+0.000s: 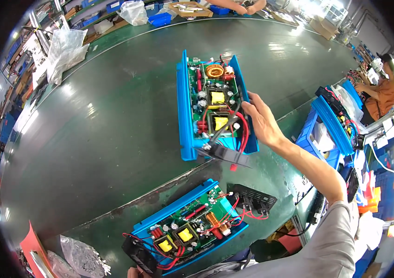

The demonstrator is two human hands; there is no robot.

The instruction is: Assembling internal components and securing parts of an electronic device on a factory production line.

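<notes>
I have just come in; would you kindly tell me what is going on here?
A person's bare right hand is on the right wall of an open blue metal housing packed with electronic parts. Nearer the person, a second open blue metal housing lies on the dark green worktop, with a black slotted panel wired to it. What seems a sliver of the left hand shows at the lower edge.

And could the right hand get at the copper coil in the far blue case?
Probably yes. The right hand holds the right wall of the far blue case; its top is open and nothing covers the copper coil. It would likely need to let go first.
</notes>
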